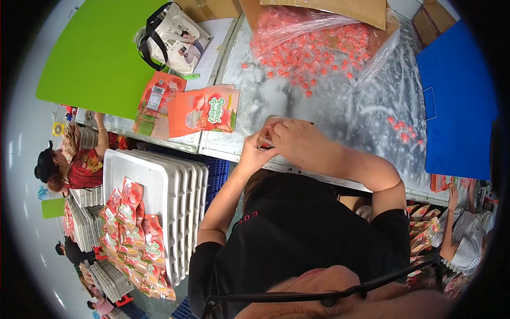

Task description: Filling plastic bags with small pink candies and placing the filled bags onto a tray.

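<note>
At the near edge of the metal table, both hands meet around a small pouch [269, 127], mostly hidden by the fingers. My left hand [256, 151] is closed on its left side. My right hand [298, 139] curls over the pouch's upper part, fingers bent down at its mouth. Whether anything is inside the fingers of the right hand cannot be seen. Just left of the hands lies a stack of flat orange-red printed pouches [204, 110]. Beyond them, small red wrapped sweets [308, 64] spill from a clear plastic bag [297, 26] in a cardboard box [366, 11].
Stacked white plastic trays [172, 170] stand at left, heaped with filled pouches [130, 228]. A few sweets [405, 135] lie right, near a blue panel [457, 106]. A tote bag [178, 40] stands by a green panel [101, 53]. Other people [77, 165] work nearby.
</note>
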Available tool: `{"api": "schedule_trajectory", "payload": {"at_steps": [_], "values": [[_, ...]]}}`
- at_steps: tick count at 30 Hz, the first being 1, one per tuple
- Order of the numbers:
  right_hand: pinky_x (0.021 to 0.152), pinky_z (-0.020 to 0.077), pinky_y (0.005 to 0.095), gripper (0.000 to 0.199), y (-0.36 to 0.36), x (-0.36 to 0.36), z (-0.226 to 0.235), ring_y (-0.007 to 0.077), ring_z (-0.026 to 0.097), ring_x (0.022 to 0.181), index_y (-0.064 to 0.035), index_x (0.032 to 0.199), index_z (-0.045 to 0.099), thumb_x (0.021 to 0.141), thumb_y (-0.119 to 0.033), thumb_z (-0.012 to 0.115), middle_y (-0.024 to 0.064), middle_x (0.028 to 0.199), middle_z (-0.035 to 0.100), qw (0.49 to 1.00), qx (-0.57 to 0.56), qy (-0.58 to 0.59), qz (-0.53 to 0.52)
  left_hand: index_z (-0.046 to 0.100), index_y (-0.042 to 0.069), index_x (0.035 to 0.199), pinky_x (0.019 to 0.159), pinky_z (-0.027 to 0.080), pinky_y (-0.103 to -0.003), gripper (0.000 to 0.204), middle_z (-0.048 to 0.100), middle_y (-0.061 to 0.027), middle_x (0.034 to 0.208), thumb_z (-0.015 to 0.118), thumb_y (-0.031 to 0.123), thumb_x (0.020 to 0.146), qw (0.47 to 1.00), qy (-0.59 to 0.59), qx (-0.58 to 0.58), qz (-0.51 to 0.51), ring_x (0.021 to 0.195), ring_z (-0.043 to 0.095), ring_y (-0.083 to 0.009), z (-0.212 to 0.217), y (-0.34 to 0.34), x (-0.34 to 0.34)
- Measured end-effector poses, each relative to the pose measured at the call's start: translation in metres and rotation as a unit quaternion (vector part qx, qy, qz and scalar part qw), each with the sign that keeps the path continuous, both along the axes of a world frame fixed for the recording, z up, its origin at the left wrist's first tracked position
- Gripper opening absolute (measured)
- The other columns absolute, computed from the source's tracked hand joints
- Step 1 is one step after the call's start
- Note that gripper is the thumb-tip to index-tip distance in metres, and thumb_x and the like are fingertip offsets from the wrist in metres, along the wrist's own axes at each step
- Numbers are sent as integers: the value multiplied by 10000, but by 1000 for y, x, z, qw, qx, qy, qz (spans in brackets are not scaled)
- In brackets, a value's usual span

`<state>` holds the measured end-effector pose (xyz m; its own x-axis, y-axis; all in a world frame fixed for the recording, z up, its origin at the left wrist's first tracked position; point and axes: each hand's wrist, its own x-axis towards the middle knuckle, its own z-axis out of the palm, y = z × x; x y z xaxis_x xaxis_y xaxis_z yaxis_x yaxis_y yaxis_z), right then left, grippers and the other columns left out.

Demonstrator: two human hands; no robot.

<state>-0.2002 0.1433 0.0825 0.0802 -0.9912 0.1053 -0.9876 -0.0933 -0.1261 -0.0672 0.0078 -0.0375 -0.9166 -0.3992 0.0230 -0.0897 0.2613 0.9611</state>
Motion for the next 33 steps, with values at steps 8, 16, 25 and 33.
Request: {"api": "schedule_trajectory", "payload": {"at_steps": [8, 16, 25, 33], "values": [[641, 548, 413, 80, -7, -12, -16, 328, 690, 773, 40, 755, 653, 691, -5, 638, 202, 782, 684, 979, 27, -198, 32, 616, -39, 1247, 811, 546, -274, 505, 686, -78, 1136, 748, -76, 761, 999, 13, 30, 34, 985, 622, -93, 30, 13, -1], [745, 522, 411, 128, -24, -30, -20, 348, 670, 871, 41, 765, 677, 691, 34, 572, 215, 856, 683, 929, 318, -169, 87, 637, 14, 1275, 737, 524, -252, 493, 706, -84, 1035, 707, -86, 798, 998, 9, -45, -39, 841, 624, -74, 23, 22, -6], [771, 518, 324, 265, 9, -47, -14, 197, 658, 932, -27, 1073, 683, 820, -99, 710, 68, 996, 687, 906, -251, -280, -196, 636, -14, 1142, 883, 495, -287, 278, 665, -50, 1039, 664, -32, 866, 991, 67, 113, 33, 987, 610, -133, 24, -2, -12], [737, 472, 234, 197, 21, -38, -104, 62, 578, 799, 36, 1022, 682, 908, -124, 691, 14, 877, 679, 682, -86, -686, -238, 642, -23, 1169, 886, 512, -304, 239, 686, -93, 1108, 629, 65, 947, 949, 48, 309, 28, 1005, 634, -152, 4, -15, -7]]}}
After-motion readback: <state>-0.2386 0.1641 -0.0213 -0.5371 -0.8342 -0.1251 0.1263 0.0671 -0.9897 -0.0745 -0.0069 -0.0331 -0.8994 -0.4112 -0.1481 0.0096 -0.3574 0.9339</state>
